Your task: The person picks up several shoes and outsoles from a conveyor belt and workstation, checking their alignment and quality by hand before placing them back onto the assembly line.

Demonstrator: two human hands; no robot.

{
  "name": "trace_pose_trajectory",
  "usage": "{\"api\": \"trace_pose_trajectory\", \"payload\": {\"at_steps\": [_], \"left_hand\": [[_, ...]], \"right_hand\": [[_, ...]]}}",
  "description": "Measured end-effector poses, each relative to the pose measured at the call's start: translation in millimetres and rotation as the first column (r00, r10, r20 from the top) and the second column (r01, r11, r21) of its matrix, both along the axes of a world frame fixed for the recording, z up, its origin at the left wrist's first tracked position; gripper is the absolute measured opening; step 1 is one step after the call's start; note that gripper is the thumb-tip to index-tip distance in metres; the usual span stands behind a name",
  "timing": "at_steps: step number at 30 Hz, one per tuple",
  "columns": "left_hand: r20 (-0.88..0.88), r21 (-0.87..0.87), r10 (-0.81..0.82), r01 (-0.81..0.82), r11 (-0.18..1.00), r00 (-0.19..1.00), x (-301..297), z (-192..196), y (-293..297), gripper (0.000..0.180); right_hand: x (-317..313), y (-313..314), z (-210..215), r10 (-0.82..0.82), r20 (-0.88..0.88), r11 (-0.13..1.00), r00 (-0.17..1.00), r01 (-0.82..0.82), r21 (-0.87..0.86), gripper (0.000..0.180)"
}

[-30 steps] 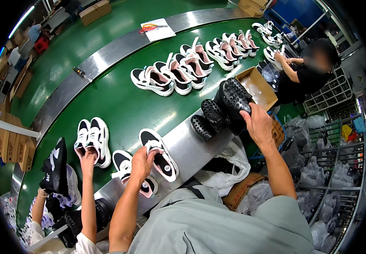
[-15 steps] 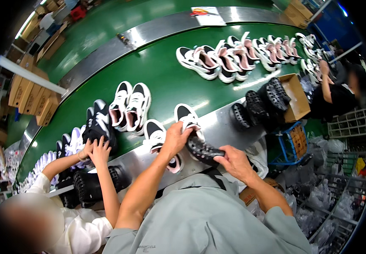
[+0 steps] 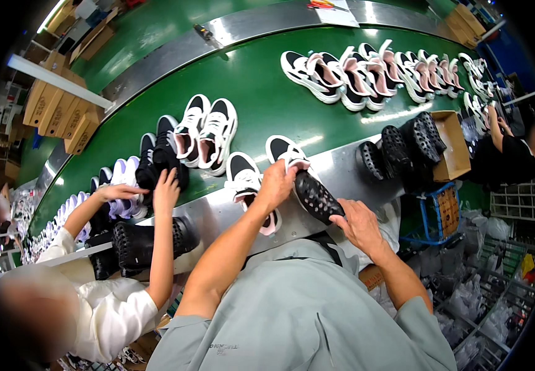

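Note:
My left hand (image 3: 278, 188) is closed around the opening of a white and black sneaker (image 3: 282, 148) that points away from me. Lower right of it, my right hand (image 3: 360, 224) grips the near end of a black, perforated, shoe-shaped form (image 3: 318, 196). The form's far end meets the sneaker's opening beside my left fingers; how far it reaches inside is hidden. A matching sneaker (image 3: 243, 175) lies just left, partly covered by my left forearm.
Finished-looking sneakers (image 3: 217, 133) stand on the green conveyor (image 3: 255, 105). More black forms (image 3: 396, 151) lie at right near a cardboard box (image 3: 450, 145). At left, a co-worker's hands (image 3: 167, 185) reach over black shoes (image 3: 167, 148). A blue crate (image 3: 431, 213) stands below.
The black form has turned, its holed face now more toward me, while both my hands keep their hold. The co-worker's hands have moved apart. The whole view has shifted somewhat.

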State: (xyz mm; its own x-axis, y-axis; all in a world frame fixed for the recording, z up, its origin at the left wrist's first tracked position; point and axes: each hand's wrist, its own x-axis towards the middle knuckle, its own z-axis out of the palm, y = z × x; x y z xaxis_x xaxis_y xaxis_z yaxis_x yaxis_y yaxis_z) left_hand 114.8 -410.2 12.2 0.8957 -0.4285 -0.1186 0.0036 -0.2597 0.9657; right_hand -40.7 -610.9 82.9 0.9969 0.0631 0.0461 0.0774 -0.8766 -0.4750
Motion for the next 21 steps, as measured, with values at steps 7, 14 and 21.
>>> {"api": "trace_pose_trajectory", "payload": {"at_steps": [7,14,21], "left_hand": [[0.009,0.176,-0.035,0.033,0.984,0.999,9,-7,-1,0.017],[0.111,0.243,-0.47,0.434,0.867,0.876,13,-3,-31,0.02],[0.024,-0.084,-0.441,0.441,0.893,0.897,29,-10,-42,0.027]], "right_hand": [[20,-5,17,-0.014,-0.442,0.929,0.897,0.175,0.325,0.049],[67,-11,0,-0.093,-0.473,0.994,0.876,0.053,-0.098,0.048],[64,54,-66,-0.174,0.002,0.929,0.985,0.165,-0.332,0.029]]}}
